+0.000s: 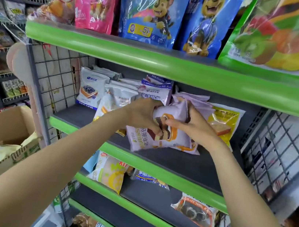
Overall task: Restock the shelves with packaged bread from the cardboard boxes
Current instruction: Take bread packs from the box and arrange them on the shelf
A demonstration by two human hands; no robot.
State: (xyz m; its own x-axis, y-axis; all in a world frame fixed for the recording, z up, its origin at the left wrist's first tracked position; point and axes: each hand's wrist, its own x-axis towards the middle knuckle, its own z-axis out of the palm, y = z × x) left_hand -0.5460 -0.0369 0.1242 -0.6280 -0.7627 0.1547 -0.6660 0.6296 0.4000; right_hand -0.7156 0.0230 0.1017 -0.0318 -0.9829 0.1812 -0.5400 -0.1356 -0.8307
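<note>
Both my hands reach into the middle shelf (167,160), which has a green front edge. My left hand (142,115) and my right hand (193,125) grip a lavender bread packet (171,114) with a swirl cake picture, held tilted above the shelf. A second lavender packet (142,141) lies beneath it, near the shelf's front. More lavender packets (192,100) are stacked behind. A yellow toast packet (222,121) stands to the right. White bread packets (90,87) stand at the left. A cardboard box (2,127) with more packets sits at lower left.
Large cartoon snack bags (149,11) stand on the shelf above. The lower shelf holds a yellow-green packet (111,175) and a chocolate roll packet (196,214). Wire mesh panels (53,78) close the shelf's sides. Another stocked rack (6,16) stands at far left.
</note>
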